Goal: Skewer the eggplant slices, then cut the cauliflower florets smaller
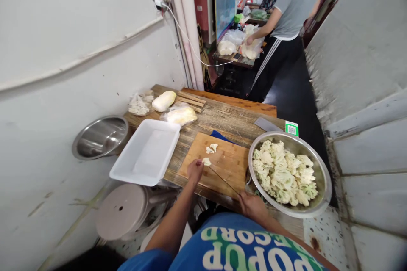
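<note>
My left hand (195, 171) is at the left part of the wooden cutting board (229, 176), its fingers closed on the edge of a small cauliflower piece (206, 161). Near the board's front right corner, my right hand (252, 206) grips what looks like a knife (224, 181), seen almost edge-on as a thin line. Its far end reaches to the cauliflower piece. Just beyond lie a couple of cut cauliflower bits (211, 148). To the right of the board stands a large metal bowl (324, 194) heaped with cauliflower florets (282, 171).
A white plastic tray (144, 152) and a steel basin (101, 137) sit to the left. Behind them are wrapped napa cabbages (179, 115) and wooden strips (191, 99). A flat grey piece (267, 124) lies behind the bowl. A stool (121, 211) stands below. Another person (295, 4) works beyond.
</note>
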The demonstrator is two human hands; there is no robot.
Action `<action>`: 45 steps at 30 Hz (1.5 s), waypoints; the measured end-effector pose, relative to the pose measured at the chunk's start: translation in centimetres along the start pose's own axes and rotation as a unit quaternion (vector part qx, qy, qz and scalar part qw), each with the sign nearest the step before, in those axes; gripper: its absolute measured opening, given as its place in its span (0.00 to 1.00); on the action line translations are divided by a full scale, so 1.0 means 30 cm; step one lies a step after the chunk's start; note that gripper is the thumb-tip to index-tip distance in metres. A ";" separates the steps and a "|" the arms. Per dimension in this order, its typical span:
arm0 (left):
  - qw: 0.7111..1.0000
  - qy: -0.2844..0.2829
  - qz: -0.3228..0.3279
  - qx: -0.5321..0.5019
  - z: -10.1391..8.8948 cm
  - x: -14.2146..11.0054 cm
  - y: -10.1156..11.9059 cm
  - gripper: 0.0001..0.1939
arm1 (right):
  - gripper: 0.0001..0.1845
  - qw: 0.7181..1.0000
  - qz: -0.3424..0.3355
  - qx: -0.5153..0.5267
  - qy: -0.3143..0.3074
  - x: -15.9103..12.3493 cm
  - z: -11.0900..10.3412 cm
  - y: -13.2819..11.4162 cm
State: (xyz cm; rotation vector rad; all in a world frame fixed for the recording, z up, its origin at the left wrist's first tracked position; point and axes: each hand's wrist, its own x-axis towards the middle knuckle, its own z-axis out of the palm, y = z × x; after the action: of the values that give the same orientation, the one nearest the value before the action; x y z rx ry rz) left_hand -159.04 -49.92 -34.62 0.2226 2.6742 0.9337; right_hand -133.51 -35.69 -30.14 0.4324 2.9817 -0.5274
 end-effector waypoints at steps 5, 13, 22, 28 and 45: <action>0.998 0.050 -0.038 0.007 -0.017 0.088 0.040 0.12 | 0.18 0.998 0.042 0.023 0.035 -0.082 0.017 0.065; 0.991 0.032 -0.013 0.128 -0.051 0.140 0.162 0.10 | 0.23 0.972 0.097 0.089 0.197 -0.166 -0.005 0.105; 0.805 -0.209 0.550 0.071 0.280 -0.253 0.624 0.17 | 0.24 0.858 0.331 0.202 0.335 -0.358 -0.160 0.252; 0.745 -0.274 0.579 0.186 0.471 -0.433 0.790 0.26 | 0.27 0.792 0.442 0.214 0.363 -0.487 -0.194 0.368; 0.831 -0.427 0.043 -0.354 0.382 -0.417 0.711 0.17 | 0.23 0.805 0.377 0.319 0.330 -0.444 -0.190 0.390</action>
State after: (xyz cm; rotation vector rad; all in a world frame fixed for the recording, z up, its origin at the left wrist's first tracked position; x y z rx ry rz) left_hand -142.48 -29.70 -26.90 0.4529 1.4076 1.3640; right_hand -117.56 -26.64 -26.86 2.1063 2.6359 -1.4814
